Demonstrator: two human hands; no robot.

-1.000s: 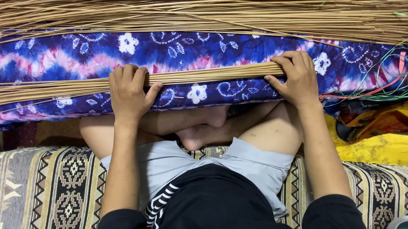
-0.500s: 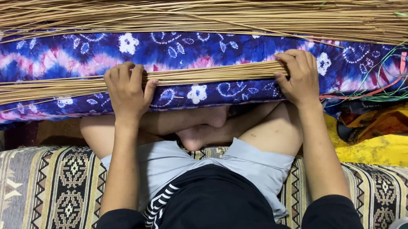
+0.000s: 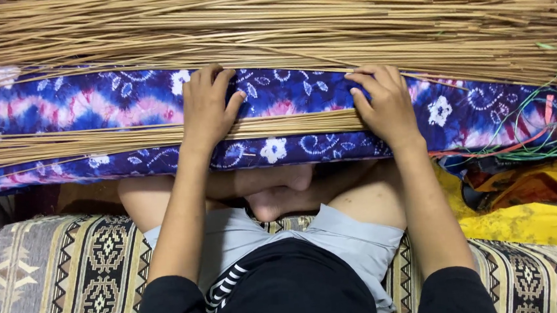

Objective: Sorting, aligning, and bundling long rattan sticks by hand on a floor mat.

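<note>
- Hands, both the wearer's own: left hand [image 3: 206, 109] and right hand [image 3: 384, 103] lie palm-down across a narrow band of straw stalks [image 3: 94, 142], at about 10 o'clock and 2 o'clock from the crossed legs.
- Change since a second ago: both hands have slid up over the band, away from the body. Earlier the fingers curled round it from the near edge; now the fingertips reach past it onto the cloth beyond. The hands also stand a little closer together.
- Grip, left: fingers together and flat, pressing the stalks down, thumb spread to the right along the band. No pinch.
- Grip, right: fingers slightly fanned, pressing at the band's right end, thumb laid along its near edge. Whether any stalk is caught beneath the palm cannot be told.
- Band of stalks: runs from 9 o'clock to its end under the right hand, resting on the tie-dyed blue and pink cloth [image 3: 300, 89].
- Reading: the move looks like a rolling or flattening pass, the bundle being pushed toward 12 o'clock rather than lifted.
- Bulk straw [image 3: 269, 26]: wide loose layer at 12 o'clock, apart from the band.
- Coloured cords [image 3: 544, 128]: tangle at 3 o'clock.
- Yellow cloth [image 3: 531, 224]: at 4 o'clock.
- Patterned woven mat [image 3: 58, 283]: beneath the seated person.
</note>
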